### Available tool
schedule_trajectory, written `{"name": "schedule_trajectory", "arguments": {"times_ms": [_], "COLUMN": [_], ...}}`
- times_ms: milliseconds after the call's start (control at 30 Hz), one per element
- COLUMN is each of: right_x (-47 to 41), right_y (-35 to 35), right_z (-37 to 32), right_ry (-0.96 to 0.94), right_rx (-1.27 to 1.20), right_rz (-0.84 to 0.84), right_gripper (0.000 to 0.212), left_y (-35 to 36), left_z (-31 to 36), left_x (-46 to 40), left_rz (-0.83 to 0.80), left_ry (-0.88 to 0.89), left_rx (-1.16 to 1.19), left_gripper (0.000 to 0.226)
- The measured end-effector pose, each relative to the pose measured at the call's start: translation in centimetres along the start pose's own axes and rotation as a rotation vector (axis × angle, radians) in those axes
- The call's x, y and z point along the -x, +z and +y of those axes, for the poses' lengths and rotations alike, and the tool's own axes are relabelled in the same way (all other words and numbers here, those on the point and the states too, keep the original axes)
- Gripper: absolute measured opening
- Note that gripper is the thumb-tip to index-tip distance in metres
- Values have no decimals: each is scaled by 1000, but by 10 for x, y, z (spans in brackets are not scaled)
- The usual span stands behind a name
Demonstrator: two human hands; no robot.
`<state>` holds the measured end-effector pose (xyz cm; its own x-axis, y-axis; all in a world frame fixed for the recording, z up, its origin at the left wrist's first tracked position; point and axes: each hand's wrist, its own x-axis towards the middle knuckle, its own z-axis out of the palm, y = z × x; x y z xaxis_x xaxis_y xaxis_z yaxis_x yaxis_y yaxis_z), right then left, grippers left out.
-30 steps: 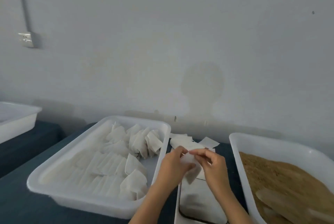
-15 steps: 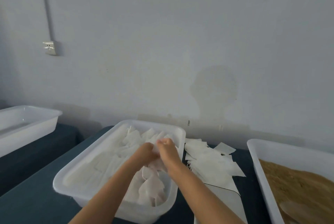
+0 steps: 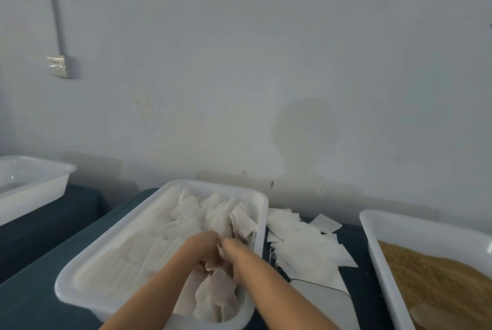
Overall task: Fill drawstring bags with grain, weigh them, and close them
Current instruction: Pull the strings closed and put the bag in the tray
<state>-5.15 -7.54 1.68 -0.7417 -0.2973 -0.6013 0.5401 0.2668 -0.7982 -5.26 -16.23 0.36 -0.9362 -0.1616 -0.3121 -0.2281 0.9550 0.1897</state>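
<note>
Hands, left (image 3: 203,246) & right (image 3: 233,248), pinch 1 white cloth drawstring bag (image 3: 216,263) over white plastic tray of filled bags (image 3: 127,231). Brown grain tub (image 3: 378,226) sits at tabletop's right edge.

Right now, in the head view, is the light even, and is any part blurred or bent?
Head view: soft, dim, bluish light with no glare; a faint shadow lies on the wall; the hands and the bags look soft and washed out; the wide lens bends the conduit and the tray edges.

One head-worn view, close above; it faces forward and down across the white rectangular plastic tray (image 3: 87,271) toward the pale grey wall (image 3: 266,63).
</note>
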Motion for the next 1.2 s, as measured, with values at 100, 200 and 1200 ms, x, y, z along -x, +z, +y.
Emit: {"name": "schedule_trajectory", "arguments": {"times_ms": [100,200,1200], "right_x": [7,9,-33], "right_y": [-2,-3,-177], "right_z": [-1,1,32], "right_ry": [-3,-135,-386], "right_rx": [-91,-59,1043], "right_rz": [-69,-70,625], "right_gripper": [46,41,11], "left_y": [4,1,16], "left_z": [4,8,48], "left_x": [-5,-8,-20], "left_rz": [18,196,645], "left_ry": [-108,-101,95], "left_rx": [-124,-126,258], "left_gripper": [24,27,3]}}
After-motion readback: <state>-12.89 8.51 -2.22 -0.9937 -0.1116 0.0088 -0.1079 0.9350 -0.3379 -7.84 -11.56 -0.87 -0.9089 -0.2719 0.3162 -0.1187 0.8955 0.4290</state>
